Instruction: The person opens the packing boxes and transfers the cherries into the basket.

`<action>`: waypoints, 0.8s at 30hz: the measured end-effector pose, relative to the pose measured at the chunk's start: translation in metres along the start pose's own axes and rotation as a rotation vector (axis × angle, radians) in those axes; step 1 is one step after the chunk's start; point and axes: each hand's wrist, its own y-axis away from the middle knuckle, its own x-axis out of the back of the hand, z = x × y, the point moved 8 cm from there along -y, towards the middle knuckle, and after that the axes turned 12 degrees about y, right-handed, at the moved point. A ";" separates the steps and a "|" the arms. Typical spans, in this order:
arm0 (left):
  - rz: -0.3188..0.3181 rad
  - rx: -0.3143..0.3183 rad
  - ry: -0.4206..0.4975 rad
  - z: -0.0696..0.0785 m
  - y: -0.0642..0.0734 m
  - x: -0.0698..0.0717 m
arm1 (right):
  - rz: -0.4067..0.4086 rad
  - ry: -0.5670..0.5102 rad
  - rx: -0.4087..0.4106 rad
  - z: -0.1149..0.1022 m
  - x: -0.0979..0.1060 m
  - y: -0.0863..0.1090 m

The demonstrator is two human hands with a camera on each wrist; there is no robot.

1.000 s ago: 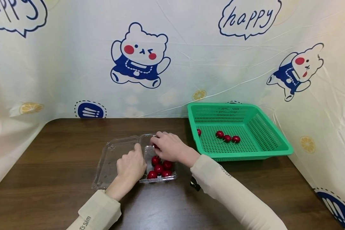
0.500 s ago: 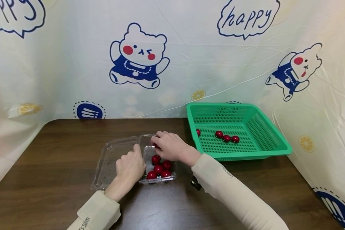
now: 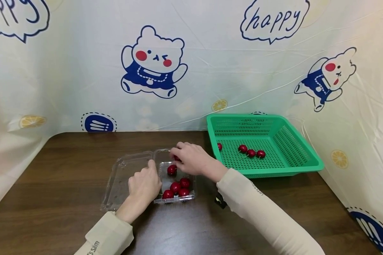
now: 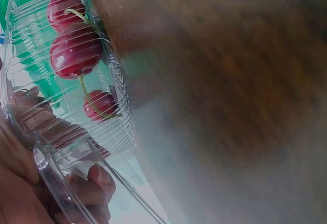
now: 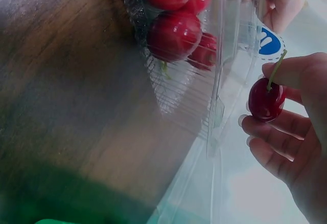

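A clear plastic clamshell box lies open on the table with its lid folded out to the left. Several red cherries are inside, most by the near side, and a single cherry sits farther back. My left hand grips the box's edge at the lid side; in the left wrist view its fingers curl round the clear plastic. Above the back of the box, my right hand pinches a cherry with a green stem between thumb and fingers.
A green slotted basket stands at the right back, with several cherries on its floor. Behind the brown wooden table hangs a printed curtain, which also runs along both sides.
My right hand has lifted slightly and moved a little right, bringing the held cherry up. One cherry in the box has shifted toward the back. The left hand stays in place.
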 end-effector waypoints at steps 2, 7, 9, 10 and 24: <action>-0.003 0.002 -0.001 0.000 0.000 0.000 | -0.002 -0.009 -0.006 0.002 0.000 0.000; -0.001 0.003 0.002 -0.001 0.001 0.000 | 0.003 -0.030 -0.019 0.009 0.004 0.000; -0.002 0.003 0.003 -0.001 0.000 0.000 | 0.009 -0.039 -0.031 0.013 0.006 0.001; -0.002 0.003 0.004 -0.001 0.000 0.000 | 0.012 -0.042 -0.038 0.015 0.008 0.001; 0.015 -0.007 0.014 0.000 0.002 0.000 | 0.056 -0.122 -0.120 0.052 0.015 0.017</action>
